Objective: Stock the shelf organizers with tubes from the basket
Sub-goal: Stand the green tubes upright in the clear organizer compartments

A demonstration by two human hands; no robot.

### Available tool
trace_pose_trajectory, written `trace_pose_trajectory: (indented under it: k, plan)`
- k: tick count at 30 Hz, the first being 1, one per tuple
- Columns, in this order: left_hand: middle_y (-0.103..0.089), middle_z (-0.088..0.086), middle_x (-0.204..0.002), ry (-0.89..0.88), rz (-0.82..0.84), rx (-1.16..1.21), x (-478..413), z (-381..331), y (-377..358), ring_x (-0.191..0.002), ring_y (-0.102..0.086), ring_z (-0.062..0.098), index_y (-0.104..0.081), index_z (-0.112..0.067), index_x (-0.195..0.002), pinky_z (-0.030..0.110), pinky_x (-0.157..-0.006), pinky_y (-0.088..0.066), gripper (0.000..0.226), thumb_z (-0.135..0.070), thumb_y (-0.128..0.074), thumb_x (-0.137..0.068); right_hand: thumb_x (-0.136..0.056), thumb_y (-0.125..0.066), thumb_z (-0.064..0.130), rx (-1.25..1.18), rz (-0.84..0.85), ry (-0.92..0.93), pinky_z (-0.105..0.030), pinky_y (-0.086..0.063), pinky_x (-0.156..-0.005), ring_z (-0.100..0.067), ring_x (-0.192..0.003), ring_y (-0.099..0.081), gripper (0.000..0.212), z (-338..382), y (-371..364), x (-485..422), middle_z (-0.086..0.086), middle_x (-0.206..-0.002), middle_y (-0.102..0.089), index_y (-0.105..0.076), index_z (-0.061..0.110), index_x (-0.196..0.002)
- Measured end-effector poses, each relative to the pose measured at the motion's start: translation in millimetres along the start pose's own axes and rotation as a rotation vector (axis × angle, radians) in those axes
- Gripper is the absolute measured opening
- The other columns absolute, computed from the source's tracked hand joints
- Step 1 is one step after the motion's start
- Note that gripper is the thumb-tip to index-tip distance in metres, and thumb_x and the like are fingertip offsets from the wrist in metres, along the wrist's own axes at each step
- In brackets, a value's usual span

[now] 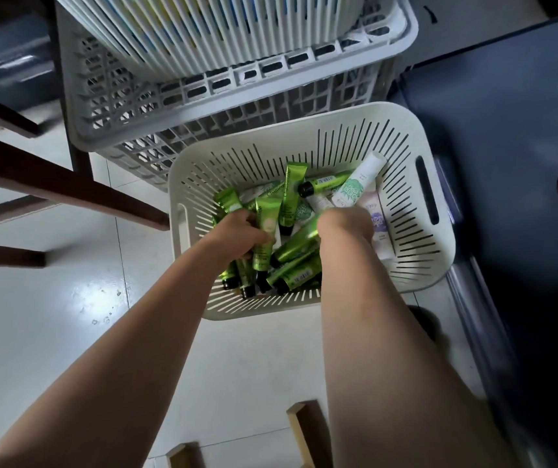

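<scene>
A cream slotted basket (416, 238) stands on the floor, holding several green tubes (292, 194) with black caps and a few white tubes (358, 179). Both my hands are down inside it. My left hand (240, 231) grips a bunch of green tubes (264, 251), caps pointing toward me. My right hand (345, 224) is curled over the pile, holding a green tube (296, 246) that sticks out to its left; its fingers are hidden behind the wrist.
Grey lattice crates (169, 106) stacked behind the basket carry another white slatted basket (203, 32). Dark wooden chair legs (68, 190) stand at left. A dark blue cabinet (507, 163) with round stickers runs along the right. Two wooden posts (304, 430) rise near the bottom.
</scene>
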State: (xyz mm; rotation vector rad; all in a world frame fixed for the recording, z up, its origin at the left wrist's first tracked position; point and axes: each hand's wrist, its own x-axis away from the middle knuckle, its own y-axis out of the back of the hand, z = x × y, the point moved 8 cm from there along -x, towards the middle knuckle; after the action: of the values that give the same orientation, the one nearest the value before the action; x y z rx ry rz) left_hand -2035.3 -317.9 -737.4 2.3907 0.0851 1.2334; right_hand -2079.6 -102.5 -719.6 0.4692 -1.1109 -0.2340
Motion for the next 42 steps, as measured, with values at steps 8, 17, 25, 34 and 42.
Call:
trace_pose_trajectory:
  k: [8, 17, 25, 34, 42]
  plan:
    - [-0.07, 0.008, -0.109, -0.065, -0.107, 0.117, 0.0, -2.5, -1.4, -0.102, -0.069, 0.03, -0.059, -0.019, -0.12, 0.054, -0.082, -0.062, 0.041, -0.01, -0.078, -0.085, -0.091, -0.072, 0.022, 0.278, 0.133, 0.616, -0.021, -0.05, -0.06, -0.017, -0.079, -0.065, 0.014, 42.2, -33.3, 12.0, -0.001, -0.092, -0.074, -0.076, 0.011, -0.099]
    - [-0.066, 0.004, -0.105, -0.008, -0.101, 0.114, -1.9, -0.2, -15.8, -0.098, -0.066, 0.025, -0.062, -0.023, -0.113, 0.049, -0.087, -0.061, 0.036, -0.015, -0.081, -0.084, -0.096, -0.063, 0.028, 0.291, 0.26, 0.425, -0.028, -0.049, -0.068, -0.02, -0.083, -0.059, 0.021, 7.2, -38.8, -0.6, -0.002, -0.1, -0.068, -0.068, 0.016, -0.113]
    - [-0.07, 0.006, -0.086, 0.129, -0.155, 0.582, -23.0, 21.1, -18.7, -0.079, -0.066, 0.023, -0.064, -0.016, -0.094, 0.033, -0.062, -0.056, 0.014, -0.009, -0.074, -0.087, -0.093, -0.056, 0.008, 0.624, 0.262, 0.55, -0.042, -0.057, -0.091, -0.03, -0.118, -0.061, 0.051, 7.0, -63.9, -9.1, -0.007, -0.136, -0.061, -0.051, 0.021, -0.143]
    - [-0.076, 0.006, -0.096, 0.02, -0.058, 0.643, -32.3, 3.9, -19.4, -0.09, -0.072, 0.025, -0.066, -0.013, -0.111, 0.044, -0.078, -0.06, 0.026, -0.01, -0.076, -0.087, -0.095, -0.065, 0.03, 0.234, 0.342, 0.484, -0.025, -0.048, -0.059, -0.007, -0.07, -0.059, 0.031, 12.7, -54.9, -24.2, 0.01, -0.09, -0.062, -0.064, 0.022, -0.125]
    - [-0.074, 0.007, -0.087, -0.195, -0.022, 0.682, 14.5, -38.4, 1.7, -0.083, -0.071, 0.026, -0.066, -0.015, -0.094, 0.047, -0.082, -0.058, 0.012, -0.011, -0.075, -0.088, -0.087, -0.074, 0.031, 0.004, 0.364, 0.527, -0.02, -0.05, -0.059, -0.004, -0.076, -0.062, 0.045, 39.5, -7.5, 20.0, 0.012, -0.093, -0.063, -0.062, 0.022, -0.13]
